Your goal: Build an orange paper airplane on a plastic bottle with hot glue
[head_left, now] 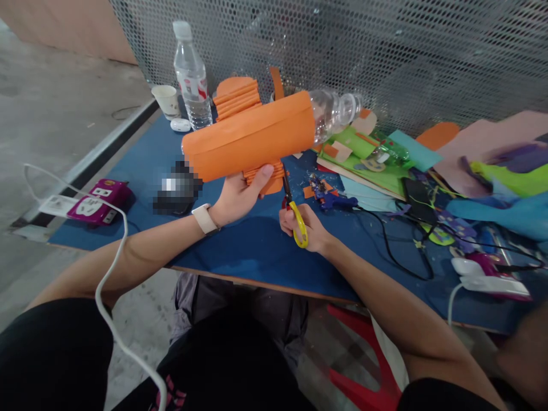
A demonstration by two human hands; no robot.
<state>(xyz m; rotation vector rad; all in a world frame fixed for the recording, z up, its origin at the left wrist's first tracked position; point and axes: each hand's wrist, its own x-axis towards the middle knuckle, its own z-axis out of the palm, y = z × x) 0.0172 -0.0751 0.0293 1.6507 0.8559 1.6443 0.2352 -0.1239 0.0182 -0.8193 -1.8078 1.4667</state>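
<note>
My left hand (240, 197) is closed around a clear plastic bottle wrapped in orange paper (250, 137), held up on its side above the blue table (141, 171); the bottle's bare neck (336, 111) points right. A band sits on that wrist. My right hand (306, 228) grips yellow-handled scissors (296, 214), blades pointing up towards the lower edge of the orange wrap. Folded orange paper strips (237, 97) show behind the bottle.
An upright water bottle (190, 74), a paper cup (166, 101) and a white case stand at the back left. A purple power strip (96, 200) with a white cable lies left. A blue glue gun (329, 197), black cables and coloured paper scraps (492, 165) cover the right. Perforated metal mesh stands behind.
</note>
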